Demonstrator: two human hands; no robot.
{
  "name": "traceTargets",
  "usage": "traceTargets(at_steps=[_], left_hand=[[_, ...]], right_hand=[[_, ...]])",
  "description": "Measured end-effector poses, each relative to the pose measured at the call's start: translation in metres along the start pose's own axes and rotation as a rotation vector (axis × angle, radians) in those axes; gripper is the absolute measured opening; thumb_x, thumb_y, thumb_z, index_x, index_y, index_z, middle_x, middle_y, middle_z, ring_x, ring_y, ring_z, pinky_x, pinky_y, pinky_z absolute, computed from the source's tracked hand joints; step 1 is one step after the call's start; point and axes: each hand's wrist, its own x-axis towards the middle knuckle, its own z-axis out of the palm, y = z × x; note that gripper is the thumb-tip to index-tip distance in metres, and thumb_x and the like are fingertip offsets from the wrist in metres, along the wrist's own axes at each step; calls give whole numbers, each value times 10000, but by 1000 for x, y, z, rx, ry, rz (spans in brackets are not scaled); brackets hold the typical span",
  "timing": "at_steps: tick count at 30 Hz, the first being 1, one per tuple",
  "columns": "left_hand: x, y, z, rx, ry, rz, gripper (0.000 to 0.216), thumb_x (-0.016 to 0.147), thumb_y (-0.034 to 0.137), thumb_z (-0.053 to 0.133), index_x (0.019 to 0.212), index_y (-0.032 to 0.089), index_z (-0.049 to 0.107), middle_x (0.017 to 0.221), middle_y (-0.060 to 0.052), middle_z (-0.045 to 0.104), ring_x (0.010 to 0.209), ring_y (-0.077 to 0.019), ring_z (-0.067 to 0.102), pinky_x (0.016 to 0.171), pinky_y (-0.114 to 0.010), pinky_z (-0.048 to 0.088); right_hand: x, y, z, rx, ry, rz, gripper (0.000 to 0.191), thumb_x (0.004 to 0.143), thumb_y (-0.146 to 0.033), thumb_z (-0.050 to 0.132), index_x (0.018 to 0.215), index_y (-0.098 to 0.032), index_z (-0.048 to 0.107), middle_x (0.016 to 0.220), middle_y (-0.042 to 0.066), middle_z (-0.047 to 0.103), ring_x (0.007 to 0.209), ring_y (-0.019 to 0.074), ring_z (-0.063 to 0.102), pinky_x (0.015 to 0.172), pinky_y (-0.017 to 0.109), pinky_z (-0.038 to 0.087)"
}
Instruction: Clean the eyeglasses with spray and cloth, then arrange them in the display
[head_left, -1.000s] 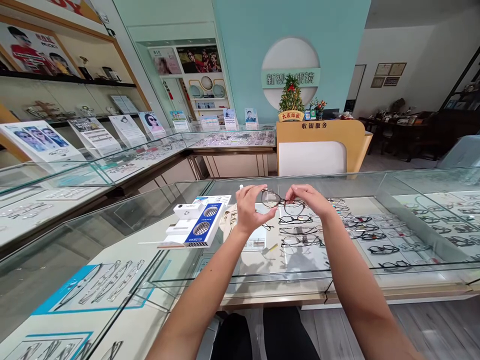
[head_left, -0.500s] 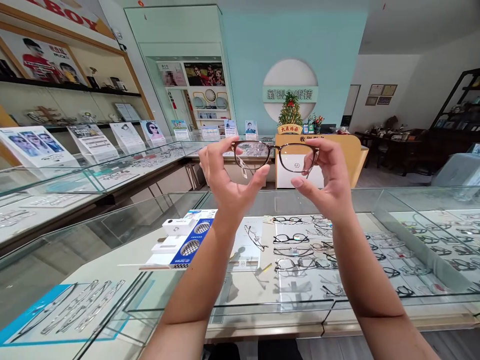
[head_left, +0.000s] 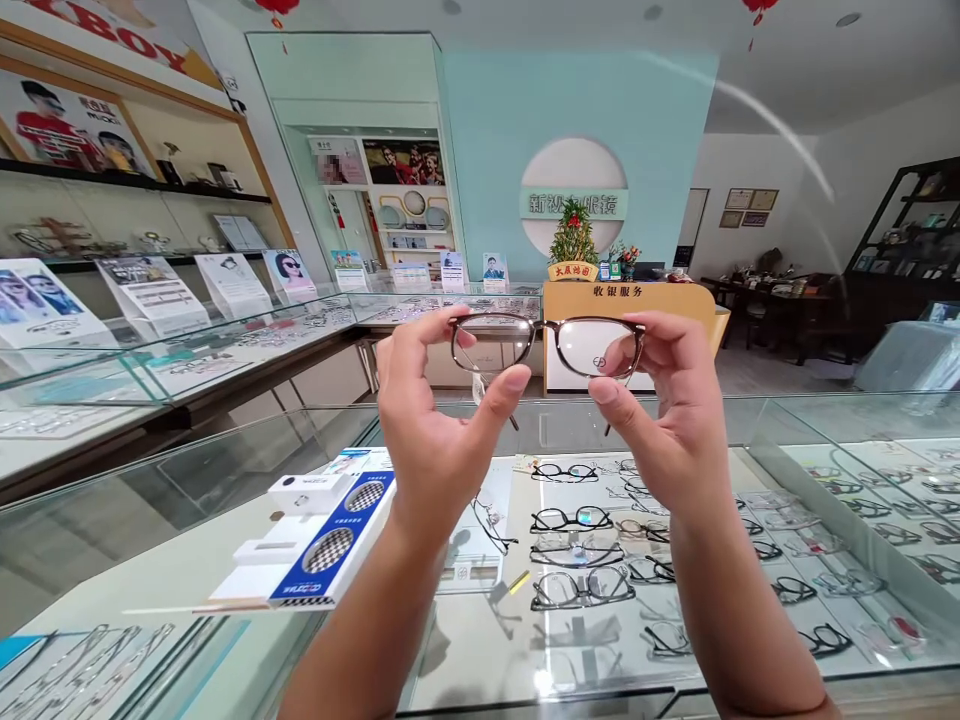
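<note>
A pair of dark-rimmed eyeglasses (head_left: 546, 326) with clear lenses is held up level in front of me, above the glass display case. My left hand (head_left: 431, 420) pinches its left end, forefinger along the top and thumb near the lower rim. At the other end my right hand (head_left: 671, 410) grips it the same way. A small white tag (head_left: 478, 388) dangles by the left lens. Two temple tips show below the frame; the rest of the temples is mostly hidden. Under my hands, several eyeglasses (head_left: 571, 518) lie in rows inside the case.
On the glass at left stands a blue-and-white display box (head_left: 322, 548). A long glass counter (head_left: 225, 350) with standing cards (head_left: 150, 295) runs along the left. Further back are a cashier desk (head_left: 705, 310) and a small potted tree (head_left: 574, 238). A covered object (head_left: 907, 355) is at far right.
The view has tilted upward, and both hands with the eyeglasses sit lower and look slightly larger. The temple tips now show beneath the lenses. Both hands keep their hold.
</note>
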Motion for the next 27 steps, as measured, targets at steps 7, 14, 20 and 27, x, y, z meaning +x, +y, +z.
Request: traceTargets(at_steps=[7,14,20,27], left_hand=[[5,5,-2,35,-26,39,596,967,713,849,1450,376,757,1314,-71,759,1274,-348,696,1162,-595,556],[3,6,1,113,0,64,599,974,645,880,1464,323,761,1305,-94,757,1247,-334,709,1111,-580,605],[1,6,1,149,33,61,610,975,656,875,1461,308,751,1289,-92,758,1235,-339,708,1131,-588,582],[1,4,1,137,54,76,663,930,626,933,1501,360,726,1342,-92,745,1282,-358,687,1157,-623,568]], right_hand=[[3,-5,-12,-180,17,13,509,1033,-519,846,1485,-343,693,1359,90,753,1250,300,733,1102,529,629],[3,-9,-16,-317,25,15,484,1058,-518,830,1506,-372,720,1381,90,784,1268,326,747,1102,572,637],[0,-4,-13,-305,40,63,489,1044,-528,845,1469,-310,742,1387,114,809,1255,320,768,1070,544,653],[2,-2,-12,-339,1,60,444,1046,-520,845,1430,-309,777,1337,101,821,1204,308,777,1044,536,660]])
